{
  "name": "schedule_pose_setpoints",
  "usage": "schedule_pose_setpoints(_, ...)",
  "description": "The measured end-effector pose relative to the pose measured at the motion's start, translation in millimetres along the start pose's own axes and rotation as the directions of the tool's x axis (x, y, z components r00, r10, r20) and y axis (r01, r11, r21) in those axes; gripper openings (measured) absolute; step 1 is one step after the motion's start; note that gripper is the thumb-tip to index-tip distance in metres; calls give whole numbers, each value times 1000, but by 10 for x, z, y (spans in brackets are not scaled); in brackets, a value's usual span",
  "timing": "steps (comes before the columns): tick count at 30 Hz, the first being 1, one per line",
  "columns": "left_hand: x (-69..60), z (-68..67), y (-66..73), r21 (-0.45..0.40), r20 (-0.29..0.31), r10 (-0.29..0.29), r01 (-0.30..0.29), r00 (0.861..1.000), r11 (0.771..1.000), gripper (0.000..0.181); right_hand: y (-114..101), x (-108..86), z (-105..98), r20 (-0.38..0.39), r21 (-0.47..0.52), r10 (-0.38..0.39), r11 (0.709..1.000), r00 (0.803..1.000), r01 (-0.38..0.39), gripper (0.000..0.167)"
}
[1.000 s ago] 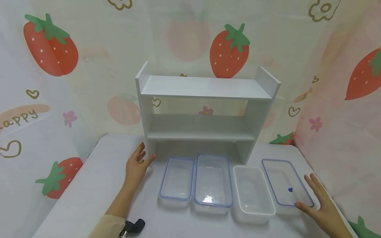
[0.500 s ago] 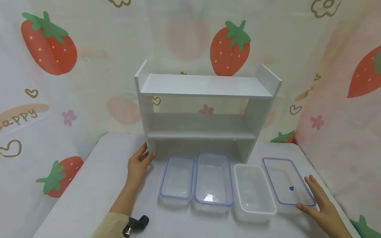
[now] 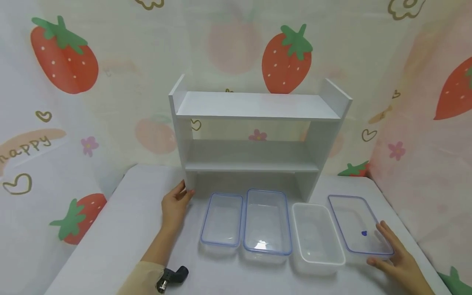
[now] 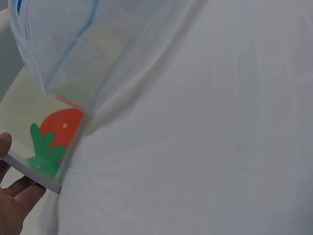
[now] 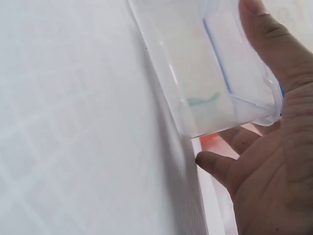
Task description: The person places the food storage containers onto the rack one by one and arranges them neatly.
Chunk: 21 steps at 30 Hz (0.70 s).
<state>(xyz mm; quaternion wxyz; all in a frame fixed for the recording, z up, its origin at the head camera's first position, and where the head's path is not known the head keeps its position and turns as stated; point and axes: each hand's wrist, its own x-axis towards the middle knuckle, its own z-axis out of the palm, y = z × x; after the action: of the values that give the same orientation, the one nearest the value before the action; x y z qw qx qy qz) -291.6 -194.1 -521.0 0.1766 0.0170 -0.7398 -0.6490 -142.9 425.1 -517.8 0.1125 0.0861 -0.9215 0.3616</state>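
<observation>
A white three-tier shelf (image 3: 254,166) stands on the table. My left hand (image 3: 174,209) pinches the front edge of its left side panel. In the left wrist view, the thumb (image 4: 5,143) lies on one side of that panel (image 4: 33,175) and the fingers on the other. Spread around the near right corner of a clear food container (image 5: 195,73) with a blue-rimmed lid (image 3: 354,213) is my right hand (image 3: 400,262). Its thumb lies at the near end and its fingers along the right side, fairly straight. Part of those fingers is hidden behind the container.
Left of that container stand a container with a white rim (image 3: 318,246) and two blue-lidded containers, one large (image 3: 267,221) and one smaller (image 3: 223,219). All are in a row before the shelf. A strawberry-print curtain (image 3: 110,82) surrounds the white table (image 3: 121,229).
My left hand has moved in from beside the shelf and taken hold of its side panel. The right hand has come slightly closer to the rightmost container. The containers have not visibly moved.
</observation>
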Motion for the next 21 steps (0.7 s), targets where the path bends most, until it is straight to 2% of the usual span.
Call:
schedule_pose_setpoints(3,-4,16,32,19,-21,4,-4,1000,1000,55,14,-3,16,9,7,-1,1000,1000,1,98)
schedule_pose_setpoints(9,-13,16,50,53,-36,-17,19,999,998,53,15,1,32,29,26,43,999,999,-44,103)
schedule_pose_setpoints(16,-17,18,50,68,-56,-12,16,998,998,52,36,6,43,-29,32,-38,999,999,39,102)
schedule_pose_setpoints(21,-19,23,51,70,-51,-10,14,999,997,49,32,-10,44,-19,31,8,1000,1000,-7,99)
